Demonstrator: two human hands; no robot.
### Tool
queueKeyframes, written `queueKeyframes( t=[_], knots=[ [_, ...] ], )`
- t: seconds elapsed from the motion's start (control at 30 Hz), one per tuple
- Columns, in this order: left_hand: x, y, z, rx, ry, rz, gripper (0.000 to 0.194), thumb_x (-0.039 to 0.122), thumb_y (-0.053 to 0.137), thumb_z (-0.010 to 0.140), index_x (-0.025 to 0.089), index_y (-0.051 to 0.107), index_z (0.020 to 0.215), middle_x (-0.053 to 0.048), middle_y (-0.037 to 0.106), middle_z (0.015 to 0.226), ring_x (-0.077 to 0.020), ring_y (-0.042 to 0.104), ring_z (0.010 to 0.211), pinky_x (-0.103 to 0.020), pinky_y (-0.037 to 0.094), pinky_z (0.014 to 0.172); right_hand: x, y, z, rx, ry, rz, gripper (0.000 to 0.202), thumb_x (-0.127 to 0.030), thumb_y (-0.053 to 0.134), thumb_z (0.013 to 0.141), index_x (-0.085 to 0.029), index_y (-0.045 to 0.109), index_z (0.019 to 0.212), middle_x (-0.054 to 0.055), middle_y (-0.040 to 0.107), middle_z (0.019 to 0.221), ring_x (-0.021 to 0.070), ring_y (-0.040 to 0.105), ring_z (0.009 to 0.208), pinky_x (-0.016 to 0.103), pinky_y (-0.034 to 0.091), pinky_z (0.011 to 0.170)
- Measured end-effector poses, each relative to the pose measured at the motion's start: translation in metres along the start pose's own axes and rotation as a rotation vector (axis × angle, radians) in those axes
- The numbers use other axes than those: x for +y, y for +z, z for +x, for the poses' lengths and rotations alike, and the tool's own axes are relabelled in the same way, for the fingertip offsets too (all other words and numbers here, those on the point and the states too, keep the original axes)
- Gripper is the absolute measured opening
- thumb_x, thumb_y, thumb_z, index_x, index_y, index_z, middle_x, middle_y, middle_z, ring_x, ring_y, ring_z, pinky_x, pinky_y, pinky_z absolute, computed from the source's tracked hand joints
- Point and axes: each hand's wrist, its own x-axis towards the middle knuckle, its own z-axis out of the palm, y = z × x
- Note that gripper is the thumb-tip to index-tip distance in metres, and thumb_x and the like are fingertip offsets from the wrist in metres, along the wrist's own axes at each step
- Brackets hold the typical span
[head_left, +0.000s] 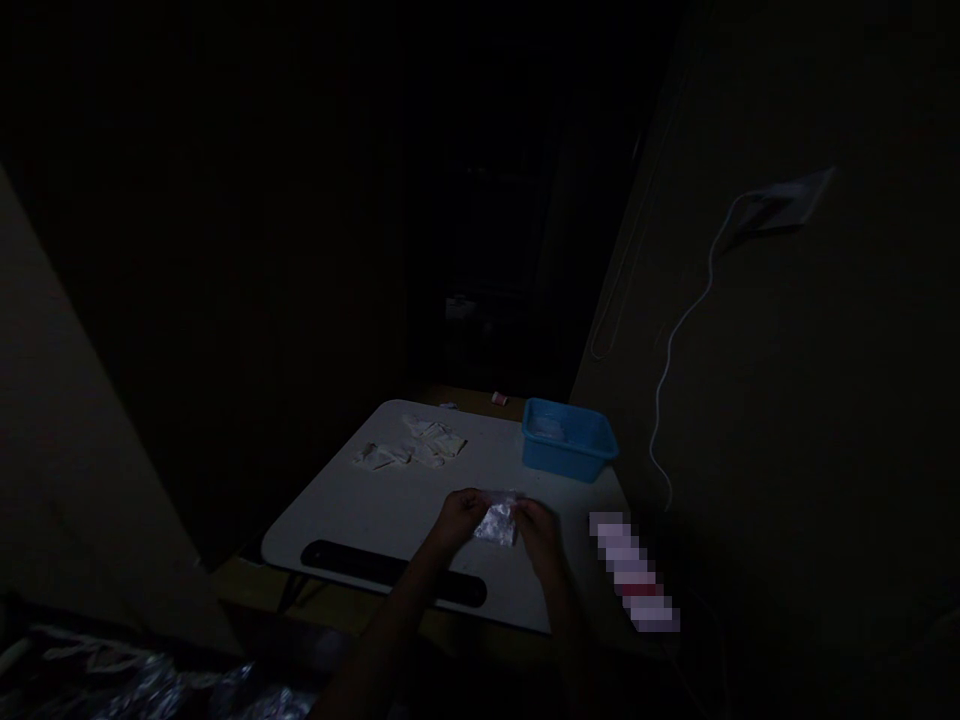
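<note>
Over the table, the packet is between my left hand and right hand. From it, the basket stands on the table at one o'clock, scraps at ten and a slot at eight; past the far edge, a cup at twelve.

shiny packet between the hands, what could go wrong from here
The left hand and right hand both grip the shiny packet near its top, so it might tear if pulled apart. The blue basin stands by the right edge of the white table, so a knock could tip it off.
</note>
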Motion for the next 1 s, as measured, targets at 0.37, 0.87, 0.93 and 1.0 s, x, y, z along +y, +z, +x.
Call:
queueKeyframes(
  t=[0.37, 0.87, 0.93, 1.0],
  knots=[
    [0.0040, 0.0010, -0.0013, -0.035, 0.023, 0.022, 0.034, 0.045, 0.053, 0.061, 0.012, 0.052, 0.054, 0.005, 0.037, 0.046, -0.0062, 0.031, 0.044, -0.019, 0.024, 0.042, -0.0028, -0.0013, -0.0002, 0.066, -0.014, -0.012, 0.033, -0.046, 0.051, 0.068, -0.016, 0.065, 0.075, 0.006, 0.066, 0.073, 0.0184, 0.060, 0.069, 0.025, 0.046, 0.061],
    [0.0046, 0.0015, -0.0032, -0.074, -0.022, -0.009, 0.028, 0.039, 0.054, 0.061, 0.012, 0.052, 0.054, 0.006, 0.037, 0.046, -0.0059, 0.030, 0.043, -0.019, 0.022, 0.041, 0.0057, -0.0008, 0.0025, 0.074, -0.008, -0.067, 0.029, -0.042, 0.049, 0.070, -0.017, 0.062, 0.073, 0.004, 0.064, 0.070, 0.0171, 0.058, 0.067, 0.025, 0.046, 0.060],
    [0.0051, 0.0011, -0.0033, -0.085, -0.019, -0.050, 0.027, 0.038, 0.054, 0.061, 0.011, 0.055, 0.058, 0.005, 0.040, 0.047, -0.0062, 0.032, 0.043, -0.019, 0.024, 0.042, 0.0054, -0.0013, 0.0022, 0.071, -0.020, -0.068, 0.029, -0.042, 0.048, 0.071, -0.017, 0.062, 0.074, 0.004, 0.064, 0.071, 0.0173, 0.058, 0.068, 0.025, 0.046, 0.060],
    [0.0041, 0.0007, -0.0029, -0.070, -0.001, -0.086, 0.028, 0.037, 0.053, 0.064, 0.010, 0.059, 0.063, 0.004, 0.043, 0.048, -0.0067, 0.034, 0.044, -0.019, 0.026, 0.043, 0.0053, -0.0017, 0.0019, 0.072, -0.030, -0.067, 0.030, -0.043, 0.048, 0.071, -0.017, 0.063, 0.073, 0.005, 0.065, 0.072, 0.0175, 0.058, 0.068, 0.025, 0.046, 0.061]
  ],
)
